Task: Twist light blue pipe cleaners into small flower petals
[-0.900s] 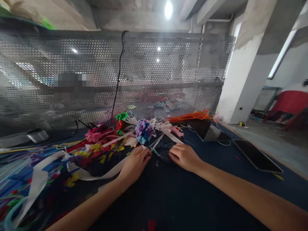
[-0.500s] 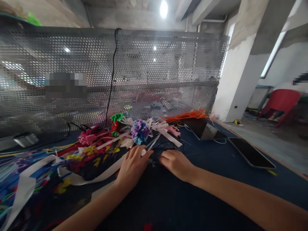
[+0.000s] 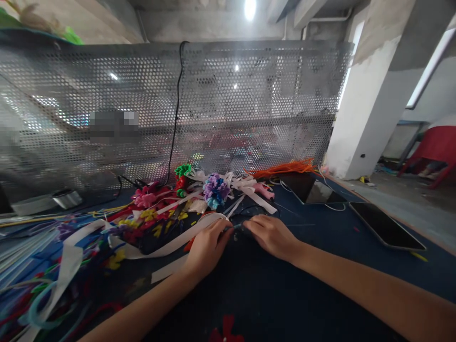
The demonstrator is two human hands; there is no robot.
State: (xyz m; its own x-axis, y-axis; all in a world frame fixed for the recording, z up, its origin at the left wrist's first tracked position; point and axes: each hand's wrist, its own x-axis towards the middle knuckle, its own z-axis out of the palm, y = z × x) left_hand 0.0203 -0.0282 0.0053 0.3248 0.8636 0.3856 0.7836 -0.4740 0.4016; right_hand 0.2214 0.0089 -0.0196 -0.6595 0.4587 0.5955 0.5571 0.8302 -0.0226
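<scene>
My left hand [image 3: 210,242] rests low over the dark table with its fingers bent and pinched together. Facing it, my right hand [image 3: 272,235] is also closed, fingertips turned inward. A thin blue strand [image 3: 238,227] shows in the narrow gap between them, apparently held at both ends; its kind is too small to make out. White ribbon [image 3: 174,244] runs from the left up to my left hand, with something orange [image 3: 189,244] beside the wrist. Just beyond the hands stands a purple and blue fuzzy flower bunch [image 3: 216,190].
Pink flowers [image 3: 144,197], yellow pieces and loose coloured stems crowd the left. Orange stems [image 3: 285,167] lie at the back. A dark tablet [image 3: 309,190] and a phone [image 3: 386,225] lie on the right. A perforated metal screen [image 3: 256,104] borders the far edge. A red piece [image 3: 227,330] lies near.
The view has turned slightly left, so the scene sits further right. Both hands stay close together; the blue strand between them now shows, and the left fingers are more bent.
</scene>
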